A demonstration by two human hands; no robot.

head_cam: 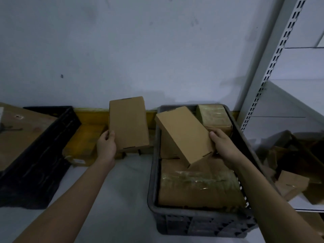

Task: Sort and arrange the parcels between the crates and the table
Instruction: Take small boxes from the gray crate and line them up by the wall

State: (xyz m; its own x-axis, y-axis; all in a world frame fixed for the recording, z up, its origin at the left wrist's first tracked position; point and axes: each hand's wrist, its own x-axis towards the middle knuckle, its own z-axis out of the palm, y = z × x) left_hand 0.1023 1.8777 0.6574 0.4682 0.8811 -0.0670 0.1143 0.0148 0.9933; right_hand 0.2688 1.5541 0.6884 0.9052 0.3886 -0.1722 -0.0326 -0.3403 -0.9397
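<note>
My left hand (pixel 106 145) grips a plain brown cardboard parcel (pixel 128 124) by its lower left corner and holds it upright above the floor, left of the grey crate (pixel 198 223). My right hand (pixel 223 146) holds a second brown parcel (pixel 184 134), tilted, over the grey crate. Inside that crate lie several more parcels, among them a large tape-wrapped one (pixel 198 186) at the front and a taped one (pixel 214 115) at the back. A black crate (pixel 40 155) stands at the left.
A flat yellowish parcel (pixel 84 144) lies on the floor between the two crates. A big cardboard box (pixel 19 134) sits in the black crate. A white metal shelving rack (pixel 273 71) stands at the right, with loose parcels (pixel 292 183) on its low shelf. The wall is close behind.
</note>
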